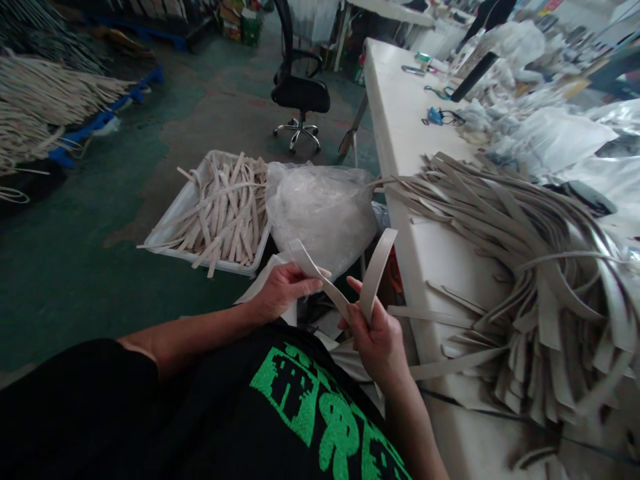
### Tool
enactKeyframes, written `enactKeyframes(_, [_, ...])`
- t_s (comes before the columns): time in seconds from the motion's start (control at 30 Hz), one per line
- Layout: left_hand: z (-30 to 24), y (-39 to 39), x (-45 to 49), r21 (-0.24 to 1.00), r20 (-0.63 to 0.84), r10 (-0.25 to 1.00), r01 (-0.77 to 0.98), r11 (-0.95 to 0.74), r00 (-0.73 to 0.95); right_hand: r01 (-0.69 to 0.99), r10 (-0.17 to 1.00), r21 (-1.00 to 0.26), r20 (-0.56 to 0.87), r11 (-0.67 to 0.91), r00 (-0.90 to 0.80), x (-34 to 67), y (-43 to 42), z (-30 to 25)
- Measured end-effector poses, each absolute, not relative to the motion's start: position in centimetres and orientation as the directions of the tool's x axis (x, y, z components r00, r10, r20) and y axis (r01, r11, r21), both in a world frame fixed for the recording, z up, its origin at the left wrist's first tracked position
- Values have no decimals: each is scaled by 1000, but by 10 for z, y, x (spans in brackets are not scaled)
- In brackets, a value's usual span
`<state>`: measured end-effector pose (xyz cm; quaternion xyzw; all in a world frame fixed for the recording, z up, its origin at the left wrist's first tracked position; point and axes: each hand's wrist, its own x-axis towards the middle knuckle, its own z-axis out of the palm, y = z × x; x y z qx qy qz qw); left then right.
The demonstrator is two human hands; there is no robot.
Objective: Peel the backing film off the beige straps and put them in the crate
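A flat beige strip (379,270) runs between my two hands in front of my body. My left hand (287,288) pinches it between thumb and fingers near one end, which sticks up past the fingertips. My right hand (373,327) is closed on the strip further along, and from there it curves upward in a bend. One finger of that hand points out. To the right, a large pile of similar strips (545,300) lies on the white table. A white plastic bin (170,230) full of shorter beige strips (230,213) stands on the floor ahead.
A clear plastic bag (320,207) bulges between the bin and the white table (400,133). A black office chair (303,93) stands further back. Bundled strips lie on a blue pallet (100,120) at left. Scissors (440,92) and plastic wrapping (560,140) are on the table.
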<state>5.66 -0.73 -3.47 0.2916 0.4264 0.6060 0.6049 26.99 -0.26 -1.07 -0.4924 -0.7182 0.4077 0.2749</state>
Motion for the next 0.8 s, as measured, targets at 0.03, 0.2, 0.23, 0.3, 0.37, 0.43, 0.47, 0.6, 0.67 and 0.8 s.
enactKeyframes(0.03, [-25,-8,54,910,-92,989,-413,35,-119,473,936,-857,29,204,-351,269,-5,-8])
enactKeyframes(0.2, [-4,-6,48,913,-36,985,-407,-36,-166,381,917,-903,36,200,-396,258,-7,-6])
enactKeyframes(0.23, [-9,-7,49,879,-107,982,-476,20,-155,386,911,-903,14,189,-412,257,-6,-8])
enactKeyframes(0.3, [-27,-11,53,760,-299,951,-622,186,-81,433,896,-886,-49,165,-441,255,-3,-12])
enactKeyframes(0.37, [-49,-20,57,600,-480,877,-719,351,27,499,873,-854,-124,148,-472,257,-1,-15])
enactKeyframes(0.43, [-67,-30,59,474,-583,805,-760,445,107,555,840,-820,-196,143,-506,261,-3,-15])
enactKeyframes(0.47, [-73,-35,60,436,-608,783,-770,467,130,574,826,-806,-223,143,-518,265,-5,-14])
enactKeyframes(0.6, [-80,-44,63,373,-638,749,-779,504,178,602,804,-791,-286,108,-521,276,-13,-7])
enactKeyframes(0.67, [-77,-44,68,372,-639,737,-749,548,222,596,811,-797,-282,99,-512,274,-13,-8])
enactKeyframes(0.8, [-72,-41,79,381,-600,747,-719,582,286,543,837,-836,-239,80,-491,254,-7,-23])
